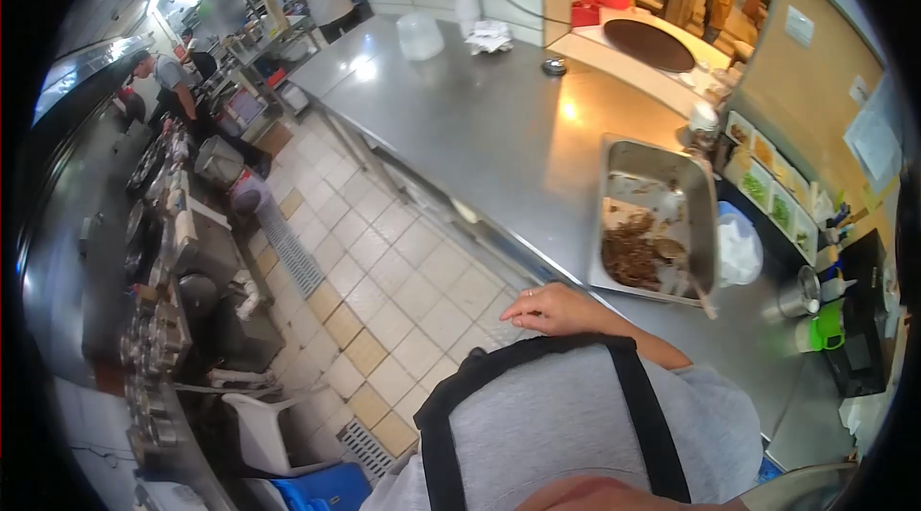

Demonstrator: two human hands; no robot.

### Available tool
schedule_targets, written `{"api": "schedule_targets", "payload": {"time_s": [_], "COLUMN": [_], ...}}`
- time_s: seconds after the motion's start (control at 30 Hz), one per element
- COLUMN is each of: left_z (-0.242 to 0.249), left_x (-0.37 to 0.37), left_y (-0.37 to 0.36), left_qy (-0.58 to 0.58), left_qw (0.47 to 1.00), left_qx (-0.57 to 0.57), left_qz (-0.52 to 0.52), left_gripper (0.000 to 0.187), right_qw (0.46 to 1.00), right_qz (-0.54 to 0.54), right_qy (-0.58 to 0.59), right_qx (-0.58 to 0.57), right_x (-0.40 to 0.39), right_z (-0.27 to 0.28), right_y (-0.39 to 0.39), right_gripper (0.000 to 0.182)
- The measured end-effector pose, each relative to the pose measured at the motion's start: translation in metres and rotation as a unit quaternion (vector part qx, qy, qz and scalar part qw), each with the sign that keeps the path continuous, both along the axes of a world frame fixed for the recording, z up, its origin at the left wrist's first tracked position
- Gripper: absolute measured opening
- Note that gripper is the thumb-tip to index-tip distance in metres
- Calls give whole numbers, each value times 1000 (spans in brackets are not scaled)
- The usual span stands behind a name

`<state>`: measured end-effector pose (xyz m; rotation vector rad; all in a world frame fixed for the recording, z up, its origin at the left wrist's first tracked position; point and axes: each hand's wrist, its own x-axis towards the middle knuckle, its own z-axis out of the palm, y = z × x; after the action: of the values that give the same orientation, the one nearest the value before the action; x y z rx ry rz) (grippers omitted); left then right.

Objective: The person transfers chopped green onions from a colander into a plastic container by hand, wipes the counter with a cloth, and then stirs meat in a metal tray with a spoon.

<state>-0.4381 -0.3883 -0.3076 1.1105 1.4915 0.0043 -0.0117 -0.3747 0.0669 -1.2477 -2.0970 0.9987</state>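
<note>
My right hand (545, 309) is in front of my waist, beside the counter's front edge. Its fingers curl loosely together, a ring shows on one, and I see nothing held in them. Nearest to it is a deep steel pan (708, 223) on the counter, apart from the hand. Shredded brown food (628, 252) lies in the pan, mostly at the near left. A utensil's handle (706, 300) sticks out over the pan's near rim. My left hand is out of view.
The steel counter (460, 127) runs along my right, with a clear plastic container (419, 37) at its far end. Garnish trays (779, 209), a white bag (739, 247) and a green-topped container (822, 329) stand right. Stoves (153, 338) line the left; people (173, 84) stand farther back.
</note>
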Motion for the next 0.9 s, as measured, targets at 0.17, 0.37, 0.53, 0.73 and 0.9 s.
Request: {"api": "schedule_targets", "payload": {"time_s": [0.17,0.37,0.53,0.73,0.9], "left_z": [31,161,216,266,282], "left_x": [-52,11,83,181,241], "left_y": [71,180,283,374,431], "left_qy": [-57,-140,-167,-90,-21], "left_qw": [998,987,971,837,700], "left_qx": [7,31,151,503,590], "left_qz": [26,77,82,-196,-403], "left_gripper": [46,45,43,39,46], "right_qw": [991,926,829,781,786], "right_qz": [-24,-274,-454,-510,-499], "right_qy": [-129,-195,-307,-346,-347], "right_qx": [30,170,113,101,114], "right_x": [-67,-28,56,89,115], "right_z": [-31,-100,-122,-118,-116], "right_y": [108,221,272,339,374], "right_gripper": [21,29,43,45,45]}}
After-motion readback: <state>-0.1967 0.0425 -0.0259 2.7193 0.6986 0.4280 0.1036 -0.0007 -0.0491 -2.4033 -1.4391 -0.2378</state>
